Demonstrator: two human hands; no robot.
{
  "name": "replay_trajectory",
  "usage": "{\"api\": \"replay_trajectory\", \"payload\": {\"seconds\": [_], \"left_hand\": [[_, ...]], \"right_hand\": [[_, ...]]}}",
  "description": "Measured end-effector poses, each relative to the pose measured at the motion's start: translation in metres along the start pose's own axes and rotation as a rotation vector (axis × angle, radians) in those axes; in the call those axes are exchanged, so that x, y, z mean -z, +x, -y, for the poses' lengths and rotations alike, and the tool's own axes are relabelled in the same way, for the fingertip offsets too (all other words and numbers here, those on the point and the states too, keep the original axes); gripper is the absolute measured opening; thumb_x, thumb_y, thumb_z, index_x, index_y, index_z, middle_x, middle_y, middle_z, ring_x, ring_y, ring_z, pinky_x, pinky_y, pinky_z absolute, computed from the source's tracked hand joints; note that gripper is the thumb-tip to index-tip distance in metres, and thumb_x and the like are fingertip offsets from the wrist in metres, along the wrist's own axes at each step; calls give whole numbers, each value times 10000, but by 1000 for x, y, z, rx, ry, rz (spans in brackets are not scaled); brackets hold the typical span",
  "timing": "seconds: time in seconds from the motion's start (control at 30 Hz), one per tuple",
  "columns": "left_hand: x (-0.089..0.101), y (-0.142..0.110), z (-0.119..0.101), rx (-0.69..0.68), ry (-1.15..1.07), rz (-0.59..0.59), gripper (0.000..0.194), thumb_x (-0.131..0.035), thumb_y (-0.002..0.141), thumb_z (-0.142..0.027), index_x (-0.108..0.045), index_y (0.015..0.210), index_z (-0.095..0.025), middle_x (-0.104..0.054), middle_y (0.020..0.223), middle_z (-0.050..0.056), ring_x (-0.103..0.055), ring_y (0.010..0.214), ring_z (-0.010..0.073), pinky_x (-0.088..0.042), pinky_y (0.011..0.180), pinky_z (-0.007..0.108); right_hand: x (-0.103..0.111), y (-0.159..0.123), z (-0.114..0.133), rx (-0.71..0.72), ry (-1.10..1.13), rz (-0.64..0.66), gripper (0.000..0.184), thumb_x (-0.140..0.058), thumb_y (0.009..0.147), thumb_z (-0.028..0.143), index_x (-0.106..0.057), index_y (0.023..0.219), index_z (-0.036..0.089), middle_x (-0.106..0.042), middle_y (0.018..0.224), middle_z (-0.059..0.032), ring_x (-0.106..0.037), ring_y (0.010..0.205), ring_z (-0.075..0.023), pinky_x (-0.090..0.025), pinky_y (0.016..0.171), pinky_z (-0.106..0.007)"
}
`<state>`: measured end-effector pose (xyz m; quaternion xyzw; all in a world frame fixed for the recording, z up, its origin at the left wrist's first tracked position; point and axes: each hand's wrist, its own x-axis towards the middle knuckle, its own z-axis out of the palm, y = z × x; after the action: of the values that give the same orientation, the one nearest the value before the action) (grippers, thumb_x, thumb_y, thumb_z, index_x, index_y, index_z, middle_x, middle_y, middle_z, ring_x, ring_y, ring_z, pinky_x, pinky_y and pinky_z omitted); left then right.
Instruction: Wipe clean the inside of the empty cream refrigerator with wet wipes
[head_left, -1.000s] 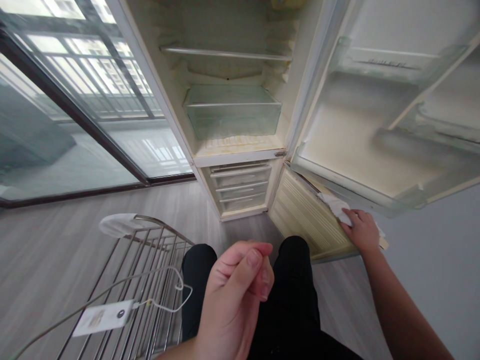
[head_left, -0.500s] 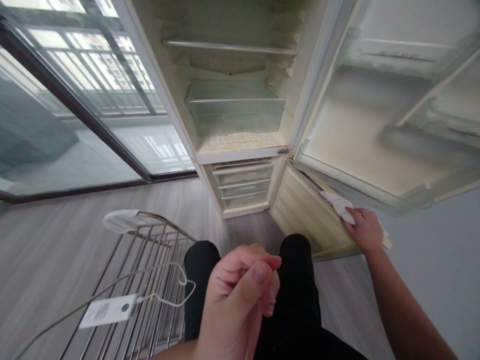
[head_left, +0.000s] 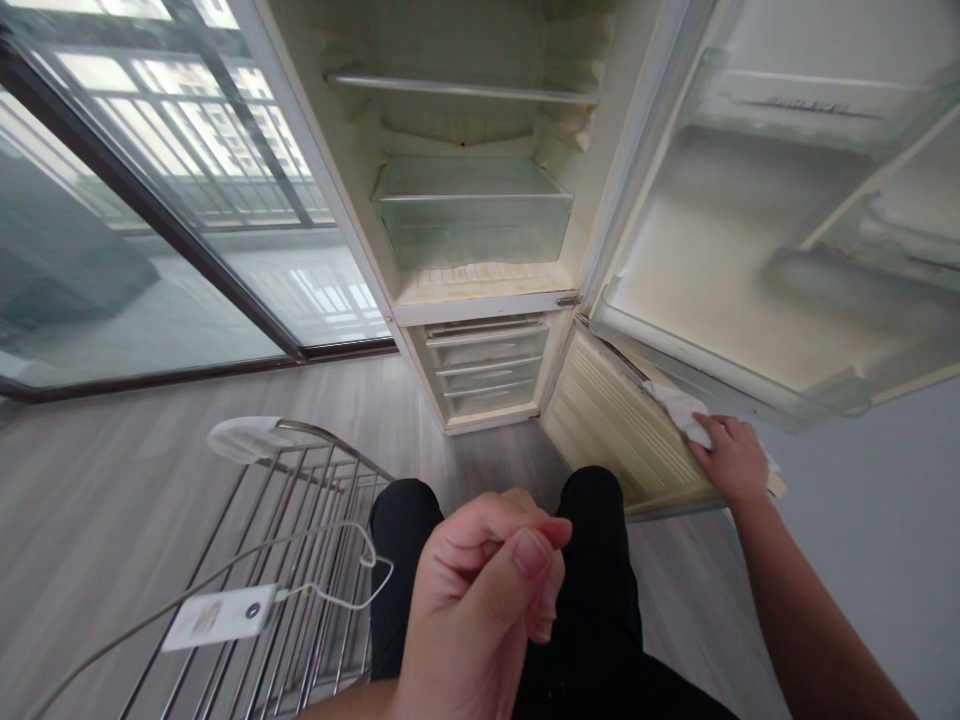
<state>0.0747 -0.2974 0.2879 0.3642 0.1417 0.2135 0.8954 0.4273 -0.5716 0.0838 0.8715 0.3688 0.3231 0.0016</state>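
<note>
My right hand (head_left: 735, 460) presses a white cloth (head_left: 679, 408) onto the top edge of the lower fridge door (head_left: 630, 425), its fingers closed over the cloth. That door stands open, with the larger upper door (head_left: 750, 240) open above it. In front of my lap, my left hand (head_left: 491, 590) is loosely closed, thumb against the index finger, and nothing shows in it. The fridge (head_left: 480, 312) faces me, with a clear drawer (head_left: 476, 225) in its upper part and several drawers (head_left: 491, 370) in the lower one.
At my left stands a metal wire rack (head_left: 300, 540). A white power bank (head_left: 221, 617) with a cable lies on it, and white material (head_left: 240, 438) covers its far corner. A glass sliding door (head_left: 202, 240) is beyond, and a wall (head_left: 877, 500) at the right.
My left hand has shifted very slightly to the right, still closed. The right hand and the cloth look the same on the door edge.
</note>
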Motion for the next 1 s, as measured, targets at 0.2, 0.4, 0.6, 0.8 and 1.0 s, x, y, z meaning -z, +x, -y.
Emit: {"api": "replay_trajectory", "payload": {"seconds": [0.2, 0.4, 0.6, 0.8, 1.0], "left_hand": [[2, -1, 1, 2, 14, -5, 168, -777, 847, -398, -774, 766, -250, -397, 536, -33, -381, 480, 68, -243, 465, 264], [-1, 2, -1, 1, 6, -4, 156, -771, 854, -381, -764, 784, -241, -397, 548, -41, -378, 481, 61, -239, 474, 264], [2, 5, 4, -23, -40, 57, 257, -827, 806, -347, -641, 693, -210, -431, 585, -49, -380, 497, 58, -250, 485, 254], [35, 6, 14, -18, 201, 282, 431, -635, 955, -482, -594, 635, -195, -405, 486, -34, -384, 488, 86, -290, 533, 267], [87, 10, 44, -59, 813, 254, 474, -508, 1010, -494, -596, 670, -175, -549, 621, 23, -510, 605, 124, -352, 621, 268]], "right_hand": [[1, 1, 1, -1, -8, 9, 404, -550, 983, 404, -704, 1239, 131, -678, 1055, -130, -569, 916, -271, -479, 844, -371], [1, 1, 0, -12, 8, 31, 413, -538, 986, 410, -700, 1240, 128, -680, 1069, -141, -577, 936, -276, -481, 861, -379], [-1, 0, -1, 0, 1, 15, 411, -559, 981, 409, -702, 1244, 128, -678, 1061, -134, -574, 927, -273, -487, 849, -373], [1, 1, 1, -20, 33, 38, 420, -546, 982, 409, -696, 1251, 124, -676, 1072, -142, -568, 925, -274, -485, 846, -380], [-3, -1, -4, -15, 65, 52, 420, -525, 989, 408, -674, 1275, 138, -677, 1089, -137, -566, 940, -281, -490, 853, -394]]}}
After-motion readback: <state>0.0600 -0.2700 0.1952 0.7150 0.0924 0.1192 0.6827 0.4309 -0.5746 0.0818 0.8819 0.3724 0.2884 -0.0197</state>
